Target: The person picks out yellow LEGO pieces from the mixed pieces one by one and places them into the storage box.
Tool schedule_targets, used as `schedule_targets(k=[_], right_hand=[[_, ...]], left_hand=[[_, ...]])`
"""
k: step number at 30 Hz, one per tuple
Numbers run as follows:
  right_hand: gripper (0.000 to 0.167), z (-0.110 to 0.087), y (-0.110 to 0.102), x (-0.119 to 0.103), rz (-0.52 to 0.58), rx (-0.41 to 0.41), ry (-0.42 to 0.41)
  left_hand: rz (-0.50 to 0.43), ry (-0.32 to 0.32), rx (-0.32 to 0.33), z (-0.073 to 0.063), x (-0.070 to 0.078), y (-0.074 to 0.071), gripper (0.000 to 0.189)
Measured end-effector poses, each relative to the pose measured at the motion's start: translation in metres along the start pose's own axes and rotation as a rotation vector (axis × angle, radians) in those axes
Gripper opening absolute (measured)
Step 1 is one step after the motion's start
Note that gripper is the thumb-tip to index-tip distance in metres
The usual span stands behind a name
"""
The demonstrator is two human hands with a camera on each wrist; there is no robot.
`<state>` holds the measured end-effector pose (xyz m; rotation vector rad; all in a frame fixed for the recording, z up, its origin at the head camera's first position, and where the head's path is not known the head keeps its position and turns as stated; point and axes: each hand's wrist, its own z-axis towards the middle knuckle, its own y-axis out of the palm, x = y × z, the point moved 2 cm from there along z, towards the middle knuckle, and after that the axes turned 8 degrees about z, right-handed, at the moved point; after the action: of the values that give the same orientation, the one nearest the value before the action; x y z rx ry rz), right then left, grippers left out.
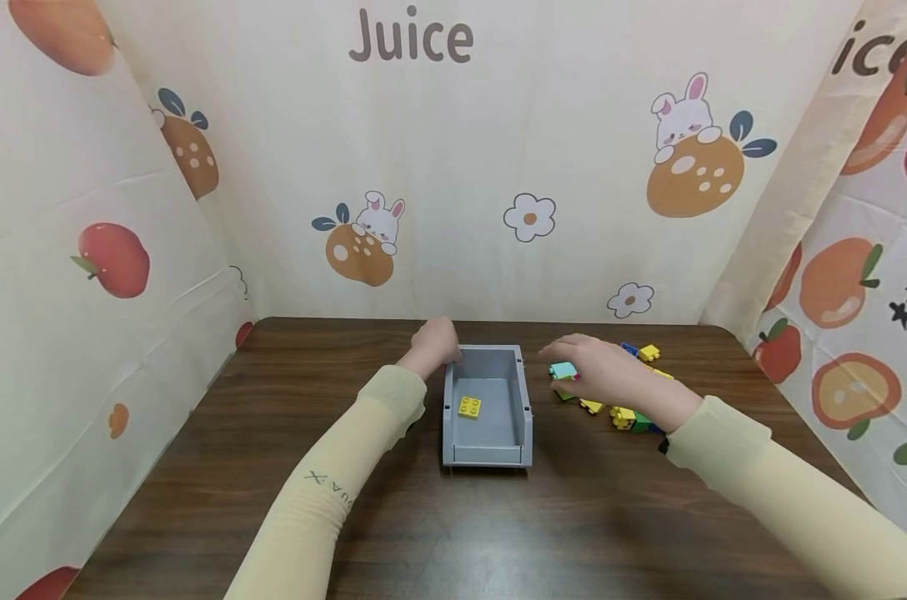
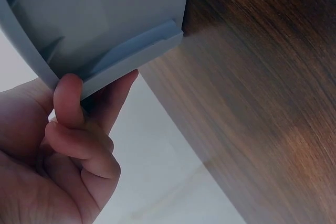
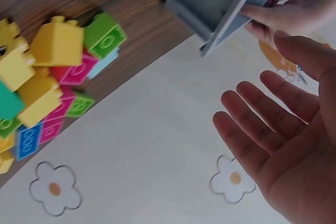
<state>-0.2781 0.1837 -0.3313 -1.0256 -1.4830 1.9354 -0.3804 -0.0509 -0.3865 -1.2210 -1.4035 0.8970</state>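
My left hand (image 1: 435, 343) grips the far left corner of a grey plastic bin (image 1: 488, 456) on the table. In the left wrist view the fingers (image 2: 84, 153) curl at the bin's wall (image 2: 126, 66). One yellow toy brick (image 1: 469, 407) with studs lies inside the bin, toward the left side. To the right of the bin, my right hand (image 1: 607, 373) hovers with spread, relaxed fingers and an empty palm. Beneath and around it lies a loose pile of toy bricks, among them a light teal brick (image 1: 563, 371) and, in the right wrist view, a green brick (image 3: 105, 35).
The dark wooden table (image 1: 453, 533) ends at a pale printed curtain (image 1: 453, 150) behind the bin. More curtain hangs along both sides. The pile also includes a yellow brick (image 1: 649, 352) near the far edge and a blue brick (image 3: 29, 140).
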Motion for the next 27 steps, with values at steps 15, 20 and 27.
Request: schedule_targets(k=[15, 20, 27], right_hand=[[0.044, -0.030, 0.001, 0.043, 0.005, 0.004, 0.103], [0.044, -0.036, 0.008, 0.055, 0.010, -0.008, 0.133], [0.044, -0.040, 0.023, 0.070, 0.032, -0.030, 0.170]], left_hand=[[0.000, -0.005, 0.003, -0.001, 0.002, 0.000, 0.013], [0.004, -0.011, 0.008, -0.001, 0.001, 0.000, 0.014], [-0.005, -0.012, 0.016, -0.001, 0.001, 0.001, 0.014]])
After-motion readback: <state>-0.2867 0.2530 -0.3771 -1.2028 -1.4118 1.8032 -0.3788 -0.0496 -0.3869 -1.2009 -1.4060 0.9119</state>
